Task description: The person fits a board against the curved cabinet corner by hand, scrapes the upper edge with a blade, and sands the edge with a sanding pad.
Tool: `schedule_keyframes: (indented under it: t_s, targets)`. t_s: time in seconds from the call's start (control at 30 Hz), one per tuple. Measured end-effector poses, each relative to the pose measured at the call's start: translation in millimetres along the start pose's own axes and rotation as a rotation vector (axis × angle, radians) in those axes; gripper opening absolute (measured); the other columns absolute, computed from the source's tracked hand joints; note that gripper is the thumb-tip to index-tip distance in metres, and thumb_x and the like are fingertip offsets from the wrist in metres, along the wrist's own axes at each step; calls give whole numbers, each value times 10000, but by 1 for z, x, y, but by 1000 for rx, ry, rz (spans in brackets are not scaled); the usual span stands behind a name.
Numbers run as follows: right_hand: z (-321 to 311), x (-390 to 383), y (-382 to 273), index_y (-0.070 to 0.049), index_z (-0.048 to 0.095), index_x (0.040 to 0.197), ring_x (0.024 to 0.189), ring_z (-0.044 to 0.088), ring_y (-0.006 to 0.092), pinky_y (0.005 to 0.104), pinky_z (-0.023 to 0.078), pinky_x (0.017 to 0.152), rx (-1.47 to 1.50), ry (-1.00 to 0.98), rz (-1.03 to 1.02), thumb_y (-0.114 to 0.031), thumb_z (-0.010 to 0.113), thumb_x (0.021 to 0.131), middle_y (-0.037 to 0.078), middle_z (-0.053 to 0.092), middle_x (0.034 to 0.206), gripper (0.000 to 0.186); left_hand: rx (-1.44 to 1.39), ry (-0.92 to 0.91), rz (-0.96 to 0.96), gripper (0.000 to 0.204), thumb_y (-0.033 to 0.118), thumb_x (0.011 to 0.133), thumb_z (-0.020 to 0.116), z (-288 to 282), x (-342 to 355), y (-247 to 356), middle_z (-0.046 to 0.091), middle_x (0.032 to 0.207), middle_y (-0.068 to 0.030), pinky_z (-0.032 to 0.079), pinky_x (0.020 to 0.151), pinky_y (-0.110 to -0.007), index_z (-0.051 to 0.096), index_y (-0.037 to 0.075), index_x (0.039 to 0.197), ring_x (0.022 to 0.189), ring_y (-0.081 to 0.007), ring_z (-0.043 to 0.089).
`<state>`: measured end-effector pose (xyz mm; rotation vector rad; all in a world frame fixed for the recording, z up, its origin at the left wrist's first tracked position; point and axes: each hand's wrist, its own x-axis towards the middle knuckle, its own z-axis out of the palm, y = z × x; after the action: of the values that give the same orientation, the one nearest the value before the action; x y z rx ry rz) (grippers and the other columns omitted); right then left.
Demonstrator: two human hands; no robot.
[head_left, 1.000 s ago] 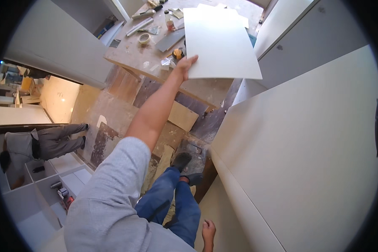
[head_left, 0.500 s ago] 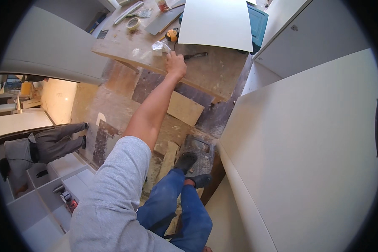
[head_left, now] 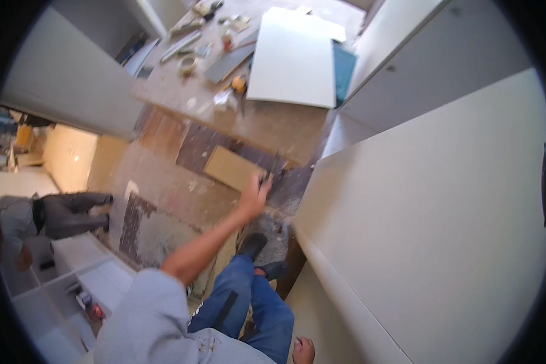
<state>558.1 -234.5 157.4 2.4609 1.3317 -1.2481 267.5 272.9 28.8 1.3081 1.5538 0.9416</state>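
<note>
In front of my legs, my left hand [head_left: 252, 197] is closed around a slim dark hand tool [head_left: 275, 164]. Its narrow end points away from me, and blur hides its exact kind. The wooden worktable [head_left: 279, 130] lies just beyond that hand. On it rest a white panel [head_left: 292, 60], a yellow-and-black tape measure [head_left: 239, 84], a crumpled whitish wrapper [head_left: 225, 99] and a roll of tape [head_left: 188, 64]. Low in the picture, beside my right thigh, my right hand [head_left: 304, 350] has its fingers curled; whether anything is inside them is hidden.
A big pale panel [head_left: 431, 212] fills the right side, close to my legs. A tan board [head_left: 227, 165] lies on the stained floor below the table. At far left a person [head_left: 18, 218] in grey bends over a white open cabinet [head_left: 109, 282] holding some tools.
My left hand has come back from the tabletop toward me, and the dark tool that lay beside it has left the table with it. My right hand shows more at the lower edge.
</note>
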Motion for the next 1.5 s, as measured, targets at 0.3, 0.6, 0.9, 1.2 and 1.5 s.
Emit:
schedule_keyframes:
  t_s: [0.3,0.6,0.9,1.2,1.5]
  targets:
    - [-266,-39,-328,3,560,1336,1234,586,273,411,481,1051,772,220,-757,-146,576,1060,146,586,1320,314,-346,-387,103,328,184,952,729,-55,-261,296,611,1050,-133,526,750,-380,553,21,1177,884,-207,621]
    - [-431,-218,-345,-32,596,1132,1196,605,298,410,464,1066,770,640,-1427,-21,490,1055,137,607,1208,132,-309,-420,1440,208,183,1019,622,-124,-267,626,686,1016,-191,524,726,-474,592,21,1146,879,-365,682]
    - [-591,-463,-281,23,596,1261,637,529,88,250,443,584,539,1872,-1061,-441,633,1026,-1,534,748,521,-287,203,2171,652,329,928,736,-132,-314,958,437,1510,-261,440,1092,-523,518,-14,1439,1359,-449,465]
    - [-677,-552,-299,-36,684,1265,663,509,89,272,428,616,-204,1970,-759,-167,619,1031,12,595,768,276,-282,426,2035,546,232,927,711,-100,-343,988,486,1398,-243,454,1067,-521,530,-17,1377,1354,-414,447]
    - [-709,-573,-325,-21,701,1265,986,715,207,340,553,875,-456,1832,-720,-170,647,1008,132,767,1132,302,-843,-1474,1037,475,351,1085,517,-85,-419,964,596,1316,-177,479,1044,-440,522,-20,1382,1220,-290,592]
